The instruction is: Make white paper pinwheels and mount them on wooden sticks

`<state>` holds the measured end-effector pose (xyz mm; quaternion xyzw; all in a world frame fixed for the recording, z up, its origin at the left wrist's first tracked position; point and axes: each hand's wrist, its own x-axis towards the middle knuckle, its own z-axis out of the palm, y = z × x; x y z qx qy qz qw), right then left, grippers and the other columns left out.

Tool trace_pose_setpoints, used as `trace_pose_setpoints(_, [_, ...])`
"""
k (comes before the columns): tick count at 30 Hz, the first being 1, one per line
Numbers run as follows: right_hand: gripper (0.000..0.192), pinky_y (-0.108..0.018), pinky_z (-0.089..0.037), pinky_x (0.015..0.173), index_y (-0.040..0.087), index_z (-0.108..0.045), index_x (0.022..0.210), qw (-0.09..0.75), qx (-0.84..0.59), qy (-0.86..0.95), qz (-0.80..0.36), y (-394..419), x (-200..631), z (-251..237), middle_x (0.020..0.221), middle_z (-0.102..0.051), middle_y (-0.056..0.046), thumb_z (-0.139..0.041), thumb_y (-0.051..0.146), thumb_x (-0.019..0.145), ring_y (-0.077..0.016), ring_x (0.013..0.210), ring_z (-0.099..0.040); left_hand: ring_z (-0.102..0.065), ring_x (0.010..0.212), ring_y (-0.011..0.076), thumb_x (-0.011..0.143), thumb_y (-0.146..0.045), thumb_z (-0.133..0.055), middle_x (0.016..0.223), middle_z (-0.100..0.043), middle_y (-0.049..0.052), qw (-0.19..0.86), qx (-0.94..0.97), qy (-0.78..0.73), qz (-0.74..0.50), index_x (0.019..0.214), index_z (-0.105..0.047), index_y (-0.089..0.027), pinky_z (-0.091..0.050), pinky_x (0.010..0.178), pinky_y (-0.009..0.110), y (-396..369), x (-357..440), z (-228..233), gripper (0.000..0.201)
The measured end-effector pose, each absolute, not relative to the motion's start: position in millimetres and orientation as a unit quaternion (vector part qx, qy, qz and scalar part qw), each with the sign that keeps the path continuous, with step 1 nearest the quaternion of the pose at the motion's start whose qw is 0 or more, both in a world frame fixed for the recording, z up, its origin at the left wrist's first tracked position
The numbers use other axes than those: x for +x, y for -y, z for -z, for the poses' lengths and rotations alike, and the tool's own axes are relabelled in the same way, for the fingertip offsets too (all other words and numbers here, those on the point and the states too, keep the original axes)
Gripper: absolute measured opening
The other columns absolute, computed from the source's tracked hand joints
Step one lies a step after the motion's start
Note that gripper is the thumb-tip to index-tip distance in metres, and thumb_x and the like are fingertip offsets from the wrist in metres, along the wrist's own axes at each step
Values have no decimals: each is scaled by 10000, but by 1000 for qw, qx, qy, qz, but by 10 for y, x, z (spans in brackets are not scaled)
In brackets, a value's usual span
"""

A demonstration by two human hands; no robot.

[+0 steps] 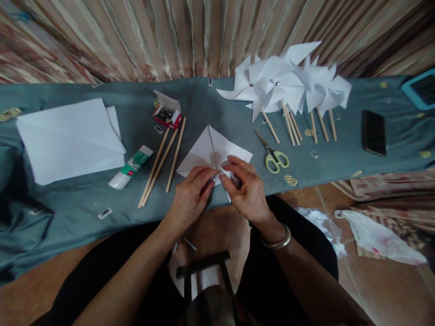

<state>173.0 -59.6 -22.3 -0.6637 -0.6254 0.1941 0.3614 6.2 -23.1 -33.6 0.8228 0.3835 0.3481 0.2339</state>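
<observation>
A white paper square with slits cut in from its corners lies near the table's front edge. My left hand is closed, its thumb and fingertips pinching the near part of the sheet. Right beside it, my right hand pinches a curled flap of the same paper between thumb and fingers. The fingertips of both hands almost meet and hide part of the sheet. Green-handled scissors rest to the right of the paper. On its left lie several wooden sticks and an open box of metal fasteners.
White paper pinwheels on sticks lie heaped at the back right. A paper stack and a green-and-white glue tube are on the left. A phone and a blue-framed device lie at the right. Plastic bags are on the floor.
</observation>
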Motion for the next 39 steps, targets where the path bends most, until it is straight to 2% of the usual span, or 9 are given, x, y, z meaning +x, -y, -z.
trace_pose_setpoints(7, [58, -512, -465, 1081, 234, -699, 832, 366, -664, 616, -212, 589, 1731, 250, 1310, -647, -97, -648, 249, 856, -274, 1246, -583, -667, 1031, 183, 944, -169, -524, 1116, -686, 63, 243, 819, -391, -343, 1147, -625, -206, -575, 911, 350, 235, 72, 331, 230])
trace_pose_setpoints(12, [74, -508, -471, 1071, 225, -664, 765, 370, -676, 603, -206, 561, 1698, 247, 1297, -654, -108, -649, 226, 838, -281, 1240, -583, -652, 1071, 215, 946, -273, -569, 1147, -684, 89, 215, 820, -403, -344, 1161, -620, -191, -556, 924, 386, 247, 26, 336, 235])
trace_pose_setpoints(19, [81, -518, -457, 1083, 230, -643, 766, 352, -681, 620, -169, 529, 1680, 269, 1280, -658, -111, -624, 231, 845, -289, 1240, -568, -651, 943, 232, 975, -314, -511, 992, -712, 74, 190, 840, -409, -301, 1118, -658, -198, -521, 854, 410, 289, -1, 367, 236])
trace_pose_setpoints(26, [99, -505, -495, 1040, 235, -637, 748, 331, -684, 637, -128, 503, 1677, 272, 1236, -677, -99, -626, 209, 843, -291, 1179, -600, -635, 934, 222, 962, -267, -530, 992, -697, 73, 190, 841, -394, -318, 1036, -696, -195, -521, 828, 399, 261, 14, 374, 196])
trace_pose_setpoints(39, [72, -520, -439, 1076, 211, -649, 787, 322, -679, 641, -160, 500, 1682, 227, 1259, -662, -136, -621, 210, 855, -303, 1211, -575, -633, 908, 211, 964, -249, -536, 971, -703, 70, 176, 846, -394, -313, 1017, -708, -188, -528, 810, 387, 250, 16, 406, 190])
